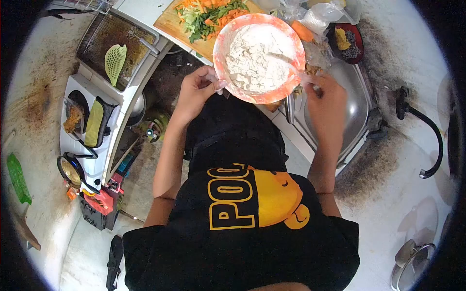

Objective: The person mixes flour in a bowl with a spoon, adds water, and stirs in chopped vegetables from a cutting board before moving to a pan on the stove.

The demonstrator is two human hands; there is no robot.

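Observation:
A bowl (220,65) with an orange-and-white rim holds a mass of white flour, lumpy and damp-looking on its left side. My left hand (200,91) pinches the bowl's left edge between thumb and fingers. At the right edge, the fingers of my right hand (326,94) are closed on the handle of a spoon (294,72), which looks pale and translucent. The spoon's head is sunk in the flour and hidden. Behind the bowl, a wooden cutting board (167,20) carries chopped carrot and green vegetables (206,22).
A metal sink (340,114) lies to the right, with a dark red dish (345,43) beyond it. Plastic bags (323,17) and a carrot (302,31) sit behind the bowl. On the left are a stove (99,160) with pans and a tray holding a green slotted turner (115,63).

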